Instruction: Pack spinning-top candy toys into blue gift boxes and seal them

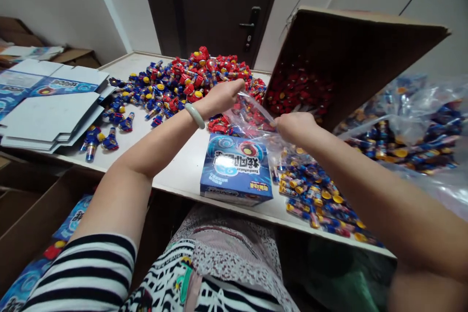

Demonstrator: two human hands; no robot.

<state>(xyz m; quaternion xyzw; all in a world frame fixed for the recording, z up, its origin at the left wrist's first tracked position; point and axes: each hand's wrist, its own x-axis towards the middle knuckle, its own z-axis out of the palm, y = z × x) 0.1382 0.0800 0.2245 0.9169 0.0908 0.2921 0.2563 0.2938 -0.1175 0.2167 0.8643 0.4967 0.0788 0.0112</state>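
1. Two bare hands, the left hand (224,95) and the right hand (297,126), draw the edge of a clear plastic bag (252,116) taut between them
2. Left fingers pinch one end of that edge; right fingers seem curled onto the other, their tips partly hidden
3. The bag hangs just behind a blue box (236,168) on the white table (179,168), before heaped red and blue toys (190,78)

Serves as a white tabletop (183,165); carries flat cartons (47,114) stacked at left, red and blue toys (203,73) heaped behind, a blue box (237,165) at the front edge, yellow-capped pieces (309,183) beside it.
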